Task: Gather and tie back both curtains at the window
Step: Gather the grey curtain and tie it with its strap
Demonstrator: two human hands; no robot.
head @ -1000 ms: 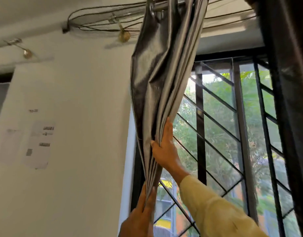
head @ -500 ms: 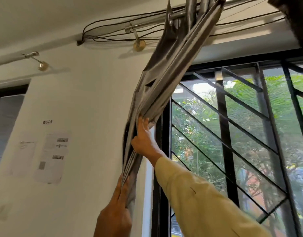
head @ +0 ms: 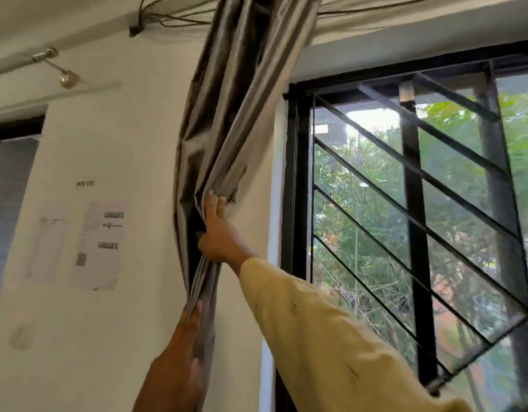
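Right hand (head: 219, 233) raised, left hand (head: 179, 361) below, gripping curtain (head: 227, 129).

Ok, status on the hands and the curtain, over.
Left hand and right hand both gripping the grey curtain. Curtain bunched beside the window frame, not tied. Nothing in the way.

A grey curtain (head: 227, 138) hangs bunched in folds against the white wall (head: 132, 129), left of the black-barred window (head: 411, 221). The right hand (head: 219, 233), in a pale yellow sleeve (head: 331, 331), presses into the folds. Below it, the left hand (head: 179, 361) clasps the gathered edge. Paper sheets (head: 99, 245) are stuck on the wall further left.
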